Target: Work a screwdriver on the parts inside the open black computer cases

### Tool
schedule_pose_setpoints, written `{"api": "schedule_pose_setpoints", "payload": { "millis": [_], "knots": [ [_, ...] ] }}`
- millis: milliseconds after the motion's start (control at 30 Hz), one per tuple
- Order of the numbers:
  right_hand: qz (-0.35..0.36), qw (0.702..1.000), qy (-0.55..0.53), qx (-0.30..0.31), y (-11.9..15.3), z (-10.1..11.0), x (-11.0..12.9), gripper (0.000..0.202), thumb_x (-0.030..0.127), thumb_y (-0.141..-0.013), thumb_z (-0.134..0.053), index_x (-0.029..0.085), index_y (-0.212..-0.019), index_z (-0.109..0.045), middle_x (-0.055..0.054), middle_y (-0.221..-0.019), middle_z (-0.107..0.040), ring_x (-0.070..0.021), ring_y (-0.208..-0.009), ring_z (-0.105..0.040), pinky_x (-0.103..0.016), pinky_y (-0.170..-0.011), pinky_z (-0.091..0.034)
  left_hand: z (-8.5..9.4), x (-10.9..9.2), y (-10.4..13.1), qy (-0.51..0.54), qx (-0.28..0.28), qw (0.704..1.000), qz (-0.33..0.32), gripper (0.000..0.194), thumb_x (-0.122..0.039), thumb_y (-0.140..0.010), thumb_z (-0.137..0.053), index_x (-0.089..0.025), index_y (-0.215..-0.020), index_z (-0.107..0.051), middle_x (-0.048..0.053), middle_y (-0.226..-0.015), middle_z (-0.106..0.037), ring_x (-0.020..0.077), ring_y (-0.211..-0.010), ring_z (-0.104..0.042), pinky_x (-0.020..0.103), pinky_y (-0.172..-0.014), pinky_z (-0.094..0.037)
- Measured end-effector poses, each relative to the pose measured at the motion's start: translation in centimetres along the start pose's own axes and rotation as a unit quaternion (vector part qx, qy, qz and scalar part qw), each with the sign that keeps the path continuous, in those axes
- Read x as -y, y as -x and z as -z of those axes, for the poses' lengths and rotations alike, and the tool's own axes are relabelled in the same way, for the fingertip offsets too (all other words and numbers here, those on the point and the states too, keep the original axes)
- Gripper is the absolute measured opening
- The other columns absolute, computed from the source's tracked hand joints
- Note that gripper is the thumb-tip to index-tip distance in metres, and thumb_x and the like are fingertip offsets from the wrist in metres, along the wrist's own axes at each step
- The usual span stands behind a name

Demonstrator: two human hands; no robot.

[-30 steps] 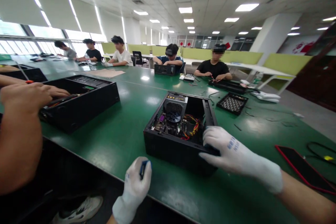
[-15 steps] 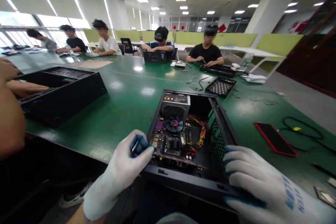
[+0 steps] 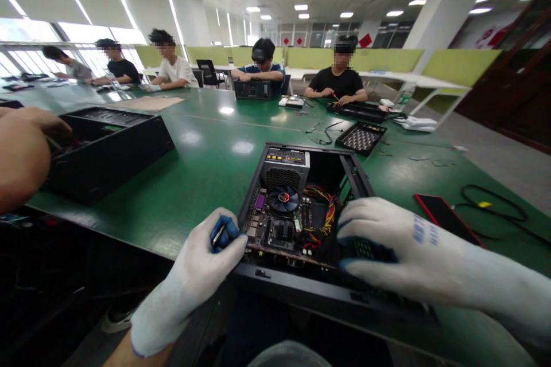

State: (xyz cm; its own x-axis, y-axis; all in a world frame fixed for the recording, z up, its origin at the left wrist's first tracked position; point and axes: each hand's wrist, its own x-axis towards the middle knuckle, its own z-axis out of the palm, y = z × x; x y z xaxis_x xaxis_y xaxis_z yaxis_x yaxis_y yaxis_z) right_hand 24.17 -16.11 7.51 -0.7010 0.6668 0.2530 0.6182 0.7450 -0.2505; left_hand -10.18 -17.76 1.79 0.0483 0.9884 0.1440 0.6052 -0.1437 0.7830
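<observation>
Head view shows a black computer case [image 3: 297, 288] at the near edge of the green table [image 3: 202, 178], its uncovered side facing up, with a fan [image 3: 283, 199], a power supply [image 3: 284, 175] and coloured wires [image 3: 330, 215] inside. At its left side, the gloved left hand [image 3: 204, 261] has its fingers curled in round a small thin object [image 3: 218, 235] (too small to identify). Over the right side arches the gloved right hand [image 3: 383, 235], thumb apart from loosely bent fingers; whether they grip anything, I cannot tell.
</observation>
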Motion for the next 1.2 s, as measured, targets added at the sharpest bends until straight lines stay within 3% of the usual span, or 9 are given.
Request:
{"api": "schedule_pose_setpoints", "payload": {
  "millis": [133,267,433,600,767,867,1000,1200],
  "knots": [
    [0.018,0.98,0.165,0.11,-6.0,-2.4,-1.5,0.037,0.053,-0.1,-0.065,0.018,-0.107,-0.075,-0.013,-0.104,-0.075,-0.0289,-0.098,-0.07,-0.042,-0.089,-0.052,0.0,-0.1,0.1,0.016,-0.002,1.0,0.001,0.022,-0.04,-0.088,-0.065,-0.023,-0.083,-0.054,-0.005,-0.071,-0.053,0.0145,-0.067,-0.051,0.026,-0.062,-0.041],
    [0.033,0.941,0.247,0.228,-10.5,-5.7,-2.3,0.038,0.05,-0.099,-0.066,0.016,-0.114,-0.076,-0.014,-0.109,-0.077,-0.03,-0.105,-0.072,-0.039,-0.088,-0.05,-0.1,-0.2,0.1,0.032,0.003,0.999,0.007,0.023,-0.041,-0.089,-0.065,-0.023,-0.082,-0.052,-0.006,-0.072,-0.051,0.0141,-0.067,-0.049,0.026,-0.062,-0.041],
    [0.024,0.923,0.268,0.275,-13.2,-8.1,-2.1,0.032,0.039,-0.097,-0.068,0.012,-0.109,-0.079,-0.018,-0.109,-0.08,-0.0306,-0.102,-0.076,-0.038,-0.083,-0.052,-0.1,-0.3,0.1,0.055,0.013,0.998,0.02,0.024,-0.042,-0.088,-0.064,-0.023,-0.081,-0.051,-0.005,-0.071,-0.051,0.0143,-0.067,-0.049,0.026,-0.062,-0.04],
    [0.048,0.919,0.261,0.292,-13.8,-8.3,-2.6,0.023,0.026,-0.094,-0.066,0.017,-0.111,-0.079,-0.013,-0.109,-0.081,-0.0279,-0.102,-0.076,-0.036,-0.084,-0.052,-0.1,-0.5,0.0,0.067,0.013,0.997,0.025,0.025,-0.043,-0.087,-0.064,-0.023,-0.079,-0.051,-0.005,-0.069,-0.05,0.0142,-0.066,-0.049,0.026,-0.061,-0.04],
    [0.057,0.928,0.25,0.271,-12.4,-6.5,-3.0,0.027,0.035,-0.099,-0.059,0.019,-0.111,-0.078,-0.011,-0.108,-0.08,-0.0281,-0.105,-0.075,-0.037,-0.087,-0.051,-0.2,-0.4,-0.1,0.066,0.012,0.998,0.019,0.023,-0.042,-0.086,-0.064,-0.022,-0.079,-0.052,-0.005,-0.069,-0.051,0.0138,-0.065,-0.049,0.026,-0.06,-0.04],
    [0.012,0.931,0.251,0.265,-11.2,-4.7,-3.0,0.029,0.036,-0.098,-0.059,0.019,-0.107,-0.08,-0.011,-0.103,-0.081,-0.028,-0.102,-0.075,-0.036,-0.087,-0.051,-0.3,-0.4,-0.1,0.069,0.01,0.997,0.021,0.023,-0.041,-0.086,-0.064,-0.022,-0.079,-0.053,-0.005,-0.069,-0.051,0.0135,-0.065,-0.049,0.025,-0.06,-0.04],
    [-0.068,0.913,0.279,0.291,-10.4,-3.1,-3.9,0.029,0.035,-0.095,-0.063,0.018,-0.108,-0.082,-0.013,-0.104,-0.082,-0.0284,-0.101,-0.077,-0.035,-0.087,-0.052,-0.3,-0.4,0.0,0.071,0.008,0.997,0.022,0.024,-0.041,-0.086,-0.064,-0.022,-0.078,-0.052,-0.005,-0.068,-0.05,0.0135,-0.065,-0.049,0.025,-0.06,-0.04],
    [-0.12,0.897,0.314,0.288,-11.6,-3.5,-6.6,0.028,0.029,-0.093,-0.064,0.012,-0.104,-0.083,-0.021,-0.105,-0.082,-0.0342,-0.102,-0.078,-0.039,-0.083,-0.054,-0.2,-0.2,0.1,0.05,0.001,0.999,0.009,0.025,-0.044,-0.088,-0.065,-0.023,-0.079,-0.053,-0.005,-0.069,-0.051,0.014,-0.064,-0.049,0.026,-0.059,-0.04]
  ]
}}
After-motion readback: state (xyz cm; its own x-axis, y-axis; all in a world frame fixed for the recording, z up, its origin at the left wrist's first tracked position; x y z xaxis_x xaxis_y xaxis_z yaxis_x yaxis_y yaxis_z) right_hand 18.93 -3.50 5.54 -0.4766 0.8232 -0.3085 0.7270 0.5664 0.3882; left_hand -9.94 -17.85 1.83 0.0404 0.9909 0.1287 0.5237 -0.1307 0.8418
